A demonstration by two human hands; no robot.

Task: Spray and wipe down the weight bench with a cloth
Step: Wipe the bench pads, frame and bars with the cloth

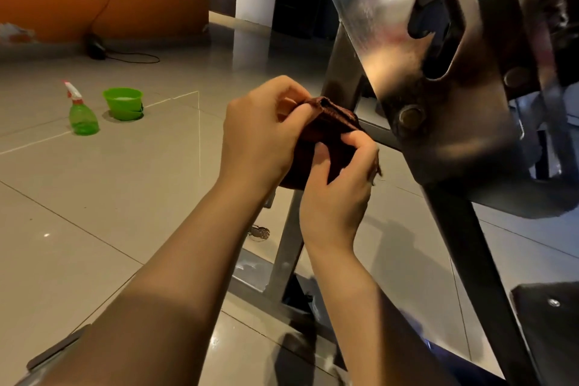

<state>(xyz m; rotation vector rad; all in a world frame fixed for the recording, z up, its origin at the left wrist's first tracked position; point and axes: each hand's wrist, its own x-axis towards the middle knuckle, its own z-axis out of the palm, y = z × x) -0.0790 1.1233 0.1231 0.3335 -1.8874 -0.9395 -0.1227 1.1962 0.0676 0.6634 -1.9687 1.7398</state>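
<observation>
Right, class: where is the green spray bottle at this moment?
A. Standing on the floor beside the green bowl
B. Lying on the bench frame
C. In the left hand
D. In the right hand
A: the green spray bottle stands on the tiled floor next to the green bowl, while both hands grip the dark cloth.

- The left hand (263,131) and the right hand (336,185) both grip a folded dark maroon cloth (329,131) with curled fingers.
- The cloth sits just beside the metal frame of the weight bench (438,122), near a round bolt (410,117) on the notched steel adjustment plate (376,9).
- A green plastic spray bottle with a red-and-white trigger (82,113) stands upright on the glossy tiled floor (109,197).
- A green plastic bowl (123,102) stands just beside the bottle.
- A black cable (103,9) hangs down the orange wall (141,6).
</observation>
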